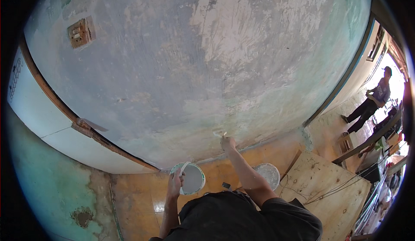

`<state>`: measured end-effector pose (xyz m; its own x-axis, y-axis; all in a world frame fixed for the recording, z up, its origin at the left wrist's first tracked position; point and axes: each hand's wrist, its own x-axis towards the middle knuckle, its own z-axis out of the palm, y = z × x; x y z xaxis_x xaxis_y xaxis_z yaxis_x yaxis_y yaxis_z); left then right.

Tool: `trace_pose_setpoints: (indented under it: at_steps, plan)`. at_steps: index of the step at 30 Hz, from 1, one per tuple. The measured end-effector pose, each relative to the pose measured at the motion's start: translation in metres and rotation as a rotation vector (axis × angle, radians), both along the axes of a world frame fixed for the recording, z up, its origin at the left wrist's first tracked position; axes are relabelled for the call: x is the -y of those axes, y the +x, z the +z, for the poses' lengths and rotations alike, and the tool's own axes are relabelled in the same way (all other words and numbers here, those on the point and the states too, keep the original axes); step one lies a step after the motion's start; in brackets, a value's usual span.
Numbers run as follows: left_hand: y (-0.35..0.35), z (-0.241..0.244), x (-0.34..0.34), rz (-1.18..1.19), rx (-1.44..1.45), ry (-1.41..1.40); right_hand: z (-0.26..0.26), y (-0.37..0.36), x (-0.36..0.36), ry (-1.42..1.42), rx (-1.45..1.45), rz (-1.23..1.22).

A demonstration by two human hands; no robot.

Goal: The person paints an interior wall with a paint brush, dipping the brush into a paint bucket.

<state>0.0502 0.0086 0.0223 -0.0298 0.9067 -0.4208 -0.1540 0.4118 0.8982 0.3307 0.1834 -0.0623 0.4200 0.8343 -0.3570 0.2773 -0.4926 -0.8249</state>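
My right hand [228, 142] is closed around a brush or scraper [220, 133], too small to name surely, whose pale end is at the lower part of a patchy wall [168, 79]. My left hand [176, 180] grips the handle and rim side of a plastic bucket [192, 178] with pale greyish liquid or paste inside. The wall has blue-grey, whitish and greenish areas. Beyond my right forearm, a second round pail or lid [267, 173], whitish and spattered, stands on the floor.
A wooden board [324, 189] with cables lies at the right. A person [373, 98] stands in the far right passage, near piled items [382, 189]. An electrical switch box [79, 33] is at the upper left wall. A brown door frame [52, 92] borders the left.
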Motion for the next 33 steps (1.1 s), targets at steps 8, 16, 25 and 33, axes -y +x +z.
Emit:
trace_pose_setpoints:
  at_steps: [8,16,25,33]
  plan:
    - [-0.004,-0.005,-0.006,0.027,-0.012,-0.053,0.268,-0.037,0.016,0.77,-0.338,0.088]
    - [0.0,-0.002,-0.009,0.033,-0.003,-0.008,0.035,-0.026,0.001,0.316,-0.065,-0.003]
    - [0.0,-0.003,-0.003,0.034,-0.012,-0.005,0.246,-0.042,0.017,0.603,-0.43,0.158]
    - [0.003,-0.003,-0.006,0.012,-0.007,0.021,0.062,-0.042,0.005,0.275,-0.191,0.089]
